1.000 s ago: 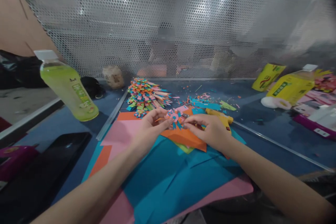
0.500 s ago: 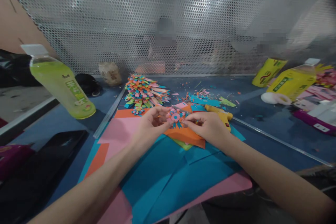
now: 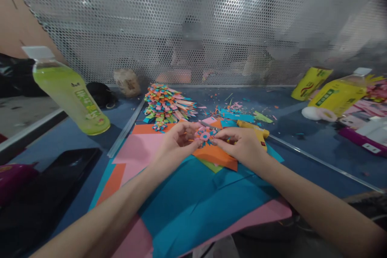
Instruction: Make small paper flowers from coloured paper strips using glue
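My left hand [image 3: 181,139] pinches one edge of a small pink, blue and orange paper flower [image 3: 205,136], and my right hand [image 3: 238,141] pinches the edge across from it, the flower held up between them over the orange paper [image 3: 219,158]. I'd judge this step to be adjusting the petals; the next move calls for a light pinch, since thin strips would crease easily. The curled fingers hide the flower's back and sides (I can't tell what is under them). Behind the flower, a thin metal thing [image 3: 208,125] is mostly covered, and my right hand blocks part of a yellow tool [image 3: 262,132]. Farther out on the desk [image 3: 281,119], a purple object [image 3: 16,181] is cut off at the left.
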A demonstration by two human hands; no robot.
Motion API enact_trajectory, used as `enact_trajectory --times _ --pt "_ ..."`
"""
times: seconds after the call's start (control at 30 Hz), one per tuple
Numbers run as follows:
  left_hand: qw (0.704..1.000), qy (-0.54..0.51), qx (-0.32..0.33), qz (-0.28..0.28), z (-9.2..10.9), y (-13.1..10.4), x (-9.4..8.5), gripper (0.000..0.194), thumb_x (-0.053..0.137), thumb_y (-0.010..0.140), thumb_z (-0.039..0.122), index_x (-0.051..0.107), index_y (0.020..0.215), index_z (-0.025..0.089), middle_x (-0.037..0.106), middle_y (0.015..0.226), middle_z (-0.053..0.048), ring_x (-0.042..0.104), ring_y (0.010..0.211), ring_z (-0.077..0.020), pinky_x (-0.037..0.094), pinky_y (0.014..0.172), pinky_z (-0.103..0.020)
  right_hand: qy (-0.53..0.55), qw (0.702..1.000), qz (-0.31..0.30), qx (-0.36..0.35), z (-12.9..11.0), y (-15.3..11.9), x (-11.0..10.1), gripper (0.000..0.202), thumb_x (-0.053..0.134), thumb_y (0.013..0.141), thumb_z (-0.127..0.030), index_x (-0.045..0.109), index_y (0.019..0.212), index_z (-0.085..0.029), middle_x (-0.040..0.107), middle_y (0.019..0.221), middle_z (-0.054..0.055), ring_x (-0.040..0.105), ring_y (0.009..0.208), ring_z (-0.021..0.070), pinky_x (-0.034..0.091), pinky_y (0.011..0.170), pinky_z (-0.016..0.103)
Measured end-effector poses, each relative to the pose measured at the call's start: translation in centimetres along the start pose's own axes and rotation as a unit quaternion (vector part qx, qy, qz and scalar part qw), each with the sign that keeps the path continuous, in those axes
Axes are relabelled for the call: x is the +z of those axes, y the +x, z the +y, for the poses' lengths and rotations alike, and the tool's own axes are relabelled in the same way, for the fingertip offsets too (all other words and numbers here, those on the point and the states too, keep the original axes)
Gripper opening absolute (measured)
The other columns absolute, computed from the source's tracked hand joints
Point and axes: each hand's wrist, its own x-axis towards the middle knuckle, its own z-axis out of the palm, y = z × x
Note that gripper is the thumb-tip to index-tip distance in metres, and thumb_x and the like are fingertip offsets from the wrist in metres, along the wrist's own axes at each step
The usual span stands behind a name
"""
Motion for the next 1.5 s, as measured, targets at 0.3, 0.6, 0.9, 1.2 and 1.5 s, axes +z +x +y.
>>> enact_trajectory --times 0.3,0.6,0.9,1.2,1.5 --pt "1.000 0.004 0.008 -0.007 0.1 0.0 0.2 0.027 0.068 0.063 0.018 0.054 0.086 0.016 0.061 0.075 0.000 0.059 0.067 -0.0096 0.051 0.064 -0.023 -0.025 0.999 -0.010 -0.029 0.1 -0.1 -0.4 0.011 0.057 0.075 -0.026 0.067 0.074 -0.021 0.069 0.074 0.000 0.057 0.059 0.0099 0.040 0.052 0.021" --pt "0.897 0.314 0.307 0.039 1.1 -0.2 -1.3 0.015 0.057 0.072 0.007 0.060 0.080 0.019 0.062 0.080 -0.002 0.059 0.081 -0.0128 0.049 0.074 -0.027 0.135 0.981 -0.111 0.082 -0.1 0.4 -0.8 0.020 0.050 0.078 -0.031 0.063 0.087 -0.017 0.067 0.079 0.004 0.053 0.054 0.0076 0.041 0.049 0.020" --pt "0.800 0.390 0.448 -0.082 1.0 -0.8 -2.2 0.035 0.053 0.076 0.005 0.058 0.102 0.026 0.063 0.093 -0.002 0.056 0.097 -0.0160 0.048 0.084 -0.031 0.353 0.887 -0.252 0.157 -0.4 0.9 -1.1 0.031 0.045 0.082 -0.040 0.057 0.067 -0.016 0.055 0.050 -0.003 0.045 0.039 0.0042 0.032 0.038 0.017" --pt "0.806 0.391 0.431 -0.108 0.6 -1.0 -2.4 0.037 0.051 0.077 0.005 0.056 0.107 0.026 0.062 0.099 -0.003 0.055 0.102 -0.0172 0.048 0.087 -0.032 0.327 0.900 -0.239 0.159 0.0 0.9 -1.2 0.030 0.046 0.080 -0.041 0.054 0.065 -0.017 0.052 0.045 -0.004 0.046 0.038 0.0045 0.032 0.038 0.016" --pt "0.817 0.377 0.421 -0.112 0.5 -0.9 -2.3 0.038 0.050 0.077 0.004 0.057 0.107 0.026 0.062 0.099 -0.002 0.054 0.103 -0.0165 0.047 0.088 -0.031 0.314 0.910 -0.221 0.155 0.1 1.0 -1.1 0.028 0.053 0.075 -0.042 0.055 0.062 -0.017 0.052 0.048 -0.004 0.044 0.039 0.0043 0.038 0.042 0.018"
